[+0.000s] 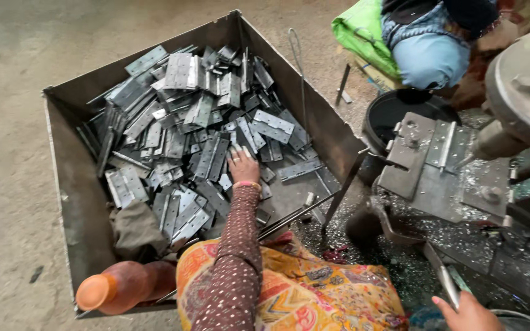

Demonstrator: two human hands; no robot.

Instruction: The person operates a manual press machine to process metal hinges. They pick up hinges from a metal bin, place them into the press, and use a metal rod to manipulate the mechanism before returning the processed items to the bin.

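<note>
My left hand (241, 164) reaches down into a large metal bin (75, 184) and rests palm-down on a heap of grey steel hinges (185, 116). Whether its fingers grip a hinge I cannot tell. A dotted maroon sleeve and a bangle cover that wrist. At the bottom right edge my right hand (466, 314) closes on a thin metal lever (441, 276) of the machine. One hinge (444, 145) lies on the machine's steel plate (415, 165).
An orange plastic bottle (118, 287) lies at the bin's near corner beside a grey rag (133, 230). A black tub (400, 110) stands right of the bin. Another person in blue with a green bag (363, 34) sits behind. Metal shavings (394, 245) litter the floor.
</note>
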